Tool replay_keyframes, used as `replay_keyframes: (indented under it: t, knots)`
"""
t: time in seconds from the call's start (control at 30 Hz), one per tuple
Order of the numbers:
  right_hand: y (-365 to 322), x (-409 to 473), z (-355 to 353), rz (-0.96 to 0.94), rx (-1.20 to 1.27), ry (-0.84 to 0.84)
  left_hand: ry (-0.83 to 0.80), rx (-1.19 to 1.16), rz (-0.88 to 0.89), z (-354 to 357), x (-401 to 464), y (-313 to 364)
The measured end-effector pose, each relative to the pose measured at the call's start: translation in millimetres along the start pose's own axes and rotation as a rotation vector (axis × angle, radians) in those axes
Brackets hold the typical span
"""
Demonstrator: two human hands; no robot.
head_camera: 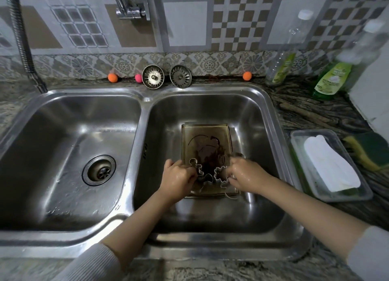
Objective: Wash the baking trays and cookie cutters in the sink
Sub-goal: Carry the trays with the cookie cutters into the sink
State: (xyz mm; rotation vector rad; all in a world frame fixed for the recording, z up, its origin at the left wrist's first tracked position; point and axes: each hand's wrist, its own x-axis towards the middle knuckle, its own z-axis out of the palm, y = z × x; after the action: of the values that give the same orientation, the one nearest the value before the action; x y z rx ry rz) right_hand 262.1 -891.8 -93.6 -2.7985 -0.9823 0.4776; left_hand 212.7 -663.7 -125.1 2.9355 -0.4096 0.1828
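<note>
Patterned tiles back a double steel sink point(145, 99). Its right basin holds a stained baking tray point(205, 137); on it, the left hand point(179, 175) and right hand point(245, 174) pinch metal cookie cutters point(219, 173). Green dish-soap bottle point(331, 78): label unreadable.

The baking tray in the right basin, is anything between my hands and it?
Yes: cookie cutters lie on the near end of the baking tray, and the left hand and right hand are on them. The tray's far end is bare.
</note>
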Motion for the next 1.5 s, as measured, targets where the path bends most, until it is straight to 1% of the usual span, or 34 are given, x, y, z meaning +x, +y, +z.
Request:
replay_keyframes:
  t: [0.07,0.2,0.4,0.5,0.67,0.83,0.93,1.1,1.27,1.37,1.5]
  knots:
    - [-9.2,-16.1,3.1,0.023,0.038,-0.063,-0.049,0.002,0.054,-0.8,-12.0,3.7]
    - [-22.5,-31.8,21.5,0.093,0.053,-0.189,-0.295,-0.031,0.170,-6.2,-24.1,11.7]
    - [-32.1,-32.7,37.5,0.211,0.020,-0.271,-0.554,0.172,0.263,-12.4,-21.5,28.4]
    - [-33.2,-31.1,41.0,0.233,0.007,-0.298,-0.627,0.218,0.285,-10.1,-22.8,28.4]
    - [-33.5,-25.7,44.6,0.279,0.042,-0.281,-0.681,0.236,0.283,-7.3,-22.3,23.2]
    - [-34.0,-25.6,43.3,0.272,0.038,-0.251,-0.699,0.224,0.249,-0.7,-20.4,19.2]
    - [-34.3,-27.9,43.7,0.264,0.032,-0.247,-0.683,0.182,0.212,2.8,-22.6,16.9]
    - [-37.1,-31.9,41.1,0.273,0.008,-0.255,-0.603,0.080,0.092,4.7,-24.8,12.3]
    - [-36.4,-34.5,45.0,0.296,0.111,-0.321,-0.617,0.013,0.081,7.1,-25.9,12.7]
    - [-36.6,-37.6,41.3,0.274,0.188,-0.347,-0.613,-0.013,0.074,6.4,-25.7,12.9]
    - [-37.0,-41.7,37.2,0.241,0.202,-0.384,-0.631,-0.099,0.081,2.5,-25.5,14.3]
